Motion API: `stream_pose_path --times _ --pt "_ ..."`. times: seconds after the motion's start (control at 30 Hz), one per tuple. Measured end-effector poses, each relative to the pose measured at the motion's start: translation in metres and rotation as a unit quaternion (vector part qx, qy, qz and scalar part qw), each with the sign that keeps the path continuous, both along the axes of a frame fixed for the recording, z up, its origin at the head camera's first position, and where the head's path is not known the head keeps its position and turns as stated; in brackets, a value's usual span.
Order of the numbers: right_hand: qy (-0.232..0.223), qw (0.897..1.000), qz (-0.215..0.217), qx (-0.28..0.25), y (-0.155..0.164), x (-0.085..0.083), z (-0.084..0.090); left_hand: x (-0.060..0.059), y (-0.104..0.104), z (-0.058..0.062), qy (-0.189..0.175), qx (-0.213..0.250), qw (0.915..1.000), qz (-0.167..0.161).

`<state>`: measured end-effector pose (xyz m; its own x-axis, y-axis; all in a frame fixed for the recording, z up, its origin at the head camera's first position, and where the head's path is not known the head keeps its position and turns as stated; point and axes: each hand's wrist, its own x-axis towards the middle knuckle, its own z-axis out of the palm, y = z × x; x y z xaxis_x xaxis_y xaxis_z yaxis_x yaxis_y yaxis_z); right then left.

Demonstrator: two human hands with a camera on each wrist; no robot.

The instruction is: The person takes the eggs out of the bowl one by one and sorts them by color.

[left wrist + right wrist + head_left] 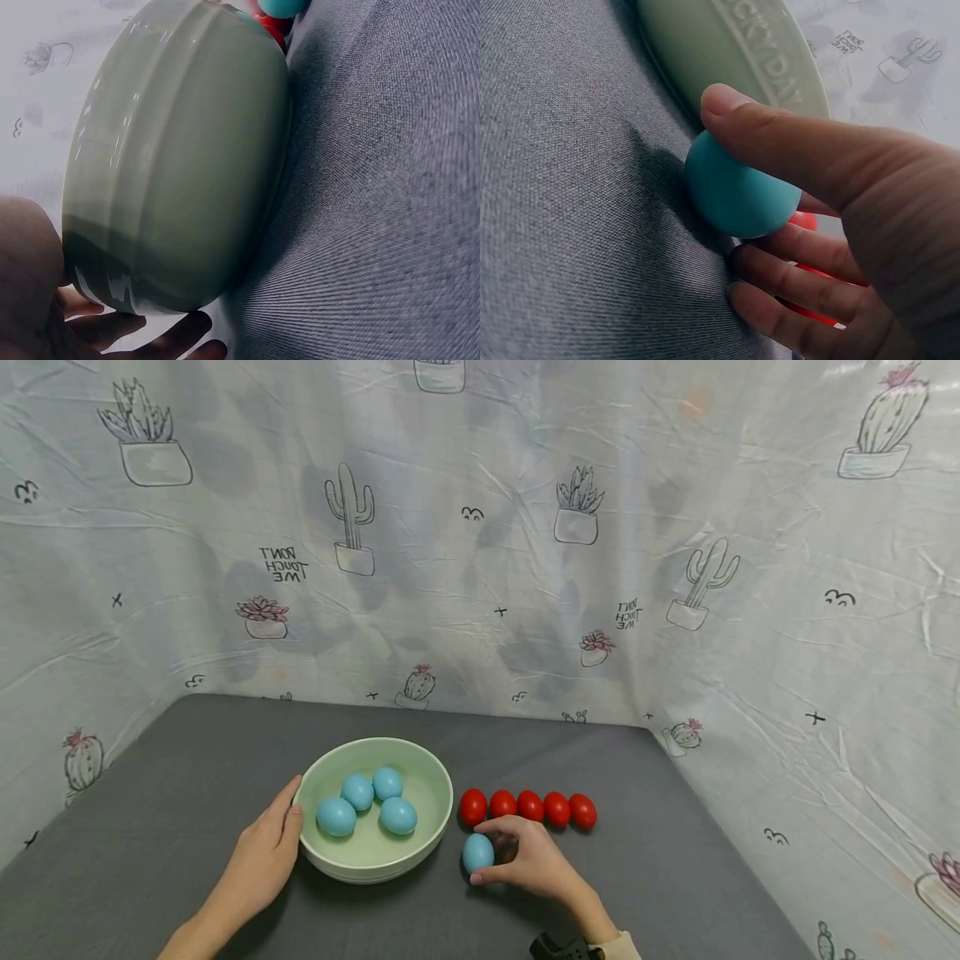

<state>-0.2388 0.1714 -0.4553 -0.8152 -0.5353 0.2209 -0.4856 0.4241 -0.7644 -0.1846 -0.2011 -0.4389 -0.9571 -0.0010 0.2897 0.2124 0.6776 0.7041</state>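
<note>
The right hand grips a blue egg that rests on the grey table, just in front of the right side of the pale green bowl. The right wrist view shows the thumb curled over the top of the egg and the other fingers bent round its far side — the egg sits against the cloth-like table surface, close beside the bowl's wall.

The left hand lies against the left outer wall of the bowl, its fingers straight and relaxed along the rim, touching rather than clasping. In the left wrist view the fingers spread under the bowl's curved side.

Four more blue eggs lie inside the bowl, clustered near its middle and touching one another. Just right of the bowl, five red eggs lie in a row on the table, side by side — the row runs just behind the right hand, and the leftmost red egg is near the gripped blue one.

A white sheet printed with cacti hangs behind and around the table.
</note>
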Motion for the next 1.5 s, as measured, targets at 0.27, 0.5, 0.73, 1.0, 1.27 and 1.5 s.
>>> stream_pose_path --times 0.27,0.5,0.73,1.0,1.27,1.5 --pt "-0.006 1.0 -0.008 0.0 0.0 0.004 0.003 0.001 0.001 0.0 -0.003 0.005 1.0 0.0" --pt "0.004 0.999 -0.047 0.003 0.002 0.011 0.026 0.0 0.0 -0.001 0.003 0.009 1.0 0.0" --pt "0.116 0.992 -0.038 0.024 -0.029 0.018 0.077 0.0 0.0 0.0 -0.005 0.006 1.0 0.003" --pt "0.001 0.986 0.163 -0.018 -0.093 -0.009 0.103 0.001 0.0 -0.001 -0.002 0.006 1.0 0.002" --pt "-0.095 0.976 0.196 -0.027 -0.143 -0.036 0.076 0.001 0.001 -0.004 0.014 0.004 0.9998 0.009" --pt "-0.105 0.979 0.173 -0.037 -0.165 -0.036 0.058 0.001 0.003 -0.001 0.009 0.002 0.9999 0.009"
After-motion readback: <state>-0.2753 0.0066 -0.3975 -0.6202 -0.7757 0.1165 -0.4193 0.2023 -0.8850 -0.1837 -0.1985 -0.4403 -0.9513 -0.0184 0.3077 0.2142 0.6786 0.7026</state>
